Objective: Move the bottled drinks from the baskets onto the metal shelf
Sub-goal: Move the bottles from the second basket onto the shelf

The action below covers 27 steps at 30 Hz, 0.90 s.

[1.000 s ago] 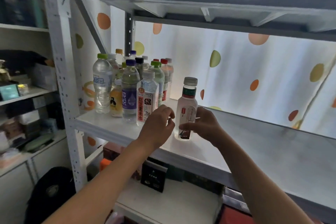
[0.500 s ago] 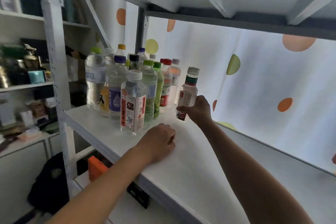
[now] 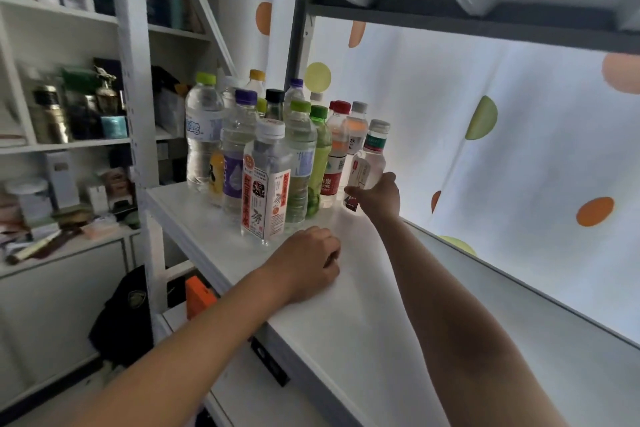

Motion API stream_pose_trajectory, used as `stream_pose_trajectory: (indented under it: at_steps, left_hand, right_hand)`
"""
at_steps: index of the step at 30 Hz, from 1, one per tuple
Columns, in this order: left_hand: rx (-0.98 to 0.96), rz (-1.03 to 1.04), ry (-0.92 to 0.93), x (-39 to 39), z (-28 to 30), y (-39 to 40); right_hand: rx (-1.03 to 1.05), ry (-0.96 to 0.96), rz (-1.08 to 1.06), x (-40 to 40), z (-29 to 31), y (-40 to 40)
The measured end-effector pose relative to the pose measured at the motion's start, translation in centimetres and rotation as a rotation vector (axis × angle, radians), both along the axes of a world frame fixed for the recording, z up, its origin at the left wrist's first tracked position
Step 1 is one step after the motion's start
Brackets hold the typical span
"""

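The right hand (image 3: 375, 196) had carried the grey-capped bottle (image 3: 369, 163) from the front of the metal shelf (image 3: 363, 305) back to the right end of the bottle cluster (image 3: 277, 156), fingers clamped round its lower body, the bottle leaning slightly and apparently not released. The left hand (image 3: 308, 263), one second earlier raised beside that bottle, rested on the shelf, fingers curled, holding nothing. Placement was judged nearly complete; no baskets were visible.
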<state>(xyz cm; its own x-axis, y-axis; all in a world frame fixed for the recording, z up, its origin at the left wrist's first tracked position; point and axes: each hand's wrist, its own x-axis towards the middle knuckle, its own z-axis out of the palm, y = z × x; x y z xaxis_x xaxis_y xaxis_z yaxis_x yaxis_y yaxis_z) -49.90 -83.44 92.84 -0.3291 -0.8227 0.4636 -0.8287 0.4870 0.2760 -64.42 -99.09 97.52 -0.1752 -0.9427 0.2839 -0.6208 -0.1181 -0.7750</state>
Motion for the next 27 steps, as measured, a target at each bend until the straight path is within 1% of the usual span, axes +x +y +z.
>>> stream_pose_trajectory:
  at_steps: [3, 7, 10, 12, 14, 16, 18, 19, 22, 24, 25, 27]
  left_hand:
    - [0.005, 0.007, 0.002, 0.0, 0.3, 0.2]
    - [0.005, 0.002, -0.048, 0.0, 0.7, 0.5]
    - [-0.008, 0.045, -0.071, 0.0, 0.7, 0.7]
    - [-0.024, 0.084, -0.090, -0.1, 0.8, 1.0]
    - [-0.049, 0.123, -0.126, 0.0, 1.0, 1.4]
    - [-0.056, 0.149, -0.208, 0.2, 1.4, 2.3]
    - [-0.006, 0.159, -0.306, 0.5, 1.5, 3.5]
    - [0.035, 0.169, -0.321, 0.9, 1.6, 4.4]
    - [0.134, 0.198, -0.284, 2.5, 2.0, 7.9]
    - [0.151, 0.199, -0.220, 4.4, 1.9, 11.2]
    - [0.140, 0.197, -0.180, 5.7, 1.6, 13.0]
    - [0.053, 0.205, -0.069, 9.0, 0.6, 16.7]
  right_hand:
    - [-0.001, 0.013, -0.010, 0.1, -0.2, 0.0]
    - [-0.003, 0.018, 0.000, 0.0, -0.4, 0.4]
    - [0.041, 0.036, 0.034, -0.3, -1.1, 1.7]
    - [0.037, 0.142, 0.066, -0.5, -1.8, 3.4]
    - [-0.012, 0.273, 0.123, -0.8, -2.1, 6.0]
    - [-0.076, 0.389, 0.181, -1.0, -2.2, 9.1]
    - [-0.127, 0.534, 0.215, -1.0, -2.3, 12.2]
    - [-0.141, 0.602, 0.235, -0.8, -2.3, 13.9]
    - [-0.170, 0.734, 0.328, 0.4, -2.5, 19.1]
    - [-0.269, 0.807, 0.389, 2.0, -2.6, 22.7]
    - [-0.331, 0.825, 0.421, 3.2, -2.6, 24.5]
    - [-0.446, 0.843, 0.497, 6.4, -2.6, 27.9]
